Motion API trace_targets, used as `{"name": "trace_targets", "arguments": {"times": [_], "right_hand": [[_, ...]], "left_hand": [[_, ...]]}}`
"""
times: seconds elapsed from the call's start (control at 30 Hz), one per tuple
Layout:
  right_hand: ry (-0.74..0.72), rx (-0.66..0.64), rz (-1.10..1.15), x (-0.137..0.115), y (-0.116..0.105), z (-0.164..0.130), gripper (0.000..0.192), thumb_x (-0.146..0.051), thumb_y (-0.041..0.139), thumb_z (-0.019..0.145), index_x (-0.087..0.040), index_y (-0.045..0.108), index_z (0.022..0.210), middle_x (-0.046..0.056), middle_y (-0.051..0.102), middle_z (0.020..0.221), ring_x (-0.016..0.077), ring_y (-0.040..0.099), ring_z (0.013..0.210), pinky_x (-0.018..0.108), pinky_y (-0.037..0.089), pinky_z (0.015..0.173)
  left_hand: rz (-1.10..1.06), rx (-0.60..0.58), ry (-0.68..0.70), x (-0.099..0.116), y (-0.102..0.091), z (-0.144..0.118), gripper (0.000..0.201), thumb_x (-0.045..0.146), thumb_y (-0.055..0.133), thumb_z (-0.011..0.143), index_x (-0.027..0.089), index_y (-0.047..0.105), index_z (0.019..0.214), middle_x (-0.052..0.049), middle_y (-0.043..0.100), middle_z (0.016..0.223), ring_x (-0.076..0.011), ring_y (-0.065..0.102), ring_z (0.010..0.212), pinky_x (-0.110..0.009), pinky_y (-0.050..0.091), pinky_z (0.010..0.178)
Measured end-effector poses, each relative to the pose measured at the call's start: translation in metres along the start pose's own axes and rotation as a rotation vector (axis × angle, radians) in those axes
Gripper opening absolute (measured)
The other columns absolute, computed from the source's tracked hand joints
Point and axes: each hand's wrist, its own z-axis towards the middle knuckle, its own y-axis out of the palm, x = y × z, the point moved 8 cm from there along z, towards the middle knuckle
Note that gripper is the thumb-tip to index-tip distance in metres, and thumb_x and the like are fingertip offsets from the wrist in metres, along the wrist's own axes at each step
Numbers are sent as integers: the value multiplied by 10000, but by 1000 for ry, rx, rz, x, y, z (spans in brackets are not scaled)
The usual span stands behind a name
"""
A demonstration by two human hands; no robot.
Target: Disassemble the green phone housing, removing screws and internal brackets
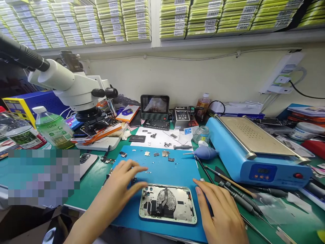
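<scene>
Opened phone shell lies flat on the blue mat, insides up, w/ a round coil and black flex strip showing in the middle; it sits at the mat's near edge, long side across the view.

Left hand: just left of the shell, palm down, grip loose and open, fingers spread, holding nothing. Fingertips hover over or touch the mat at the shell's upper-left corner; can't tell which.

Right hand: just right of the shell, palm down, fingers together and flat, grip open and empty. Thumb tip is at the shell's right end, looks touching, but contact isn't certain.

Beyond the shell, toward the mat's far edge: small metal parts and screws laid out in a loose row. Past those, a white sheet w/ more bits on it.

Right of the shell, off the mat: screwdrivers and picks lying slantwise on the green worktop, then a blue heating plate machine further right. A blue air blower bulb sits between the mat and that machine.

Left and beyond the shell: white microscope, green-liquid bottle near it. A whole phone lies face down left of the mat. Straight back from the shell, by the wall, a small screen.
</scene>
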Motion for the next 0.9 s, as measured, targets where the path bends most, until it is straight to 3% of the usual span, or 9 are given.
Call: {"name": "trace_targets", "arguments": {"times": [0.07,0.13,0.33,0.53,0.77,0.9], "right_hand": [[-2,7,8,0,0,1,297,-389,498,1143,-211,707,1258,73,781,1149,245,704,1076,378,488,951],[1,11,22,-1,-1,1,301,-390,490,1144,-213,708,1252,74,780,1147,249,700,1073,380,482,953],[24,13,52,-1,0,-1,298,-386,488,1146,-215,708,1250,71,766,1148,247,680,1090,377,460,967],[30,8,77,1,1,-1,285,-369,498,1142,-212,709,1254,75,755,1151,255,664,1096,382,449,973],[45,10,101,2,1,-3,260,-347,512,1139,-209,708,1239,70,750,1148,249,646,1092,378,440,987],[51,5,96,2,1,-3,261,-332,518,1136,-196,708,1252,78,750,1153,244,648,1097,374,446,991]], "left_hand": [[151,108,12,-5,-10,9,258,273,543,1128,286,747,1285,-57,699,1201,-281,632,1111,-452,550,972],[220,138,30,-10,-11,16,248,268,547,1120,256,771,1226,-68,708,1148,-288,625,1042,-457,543,916],[287,109,91,-12,1,21,165,211,654,1067,255,811,1053,-51,732,1036,-285,604,947,-441,477,850],[306,119,90,-8,5,19,207,205,599,1088,214,782,991,-69,715,1002,-301,579,940,-444,419,825],[127,191,-6,-8,-4,19,190,222,512,1068,207,670,966,-91,691,1025,-301,578,947,-469,455,877],[-109,182,-73,4,-10,5,159,275,486,1089,237,626,1023,-35,689,960,-219,643,842,-352,551,754]]}}
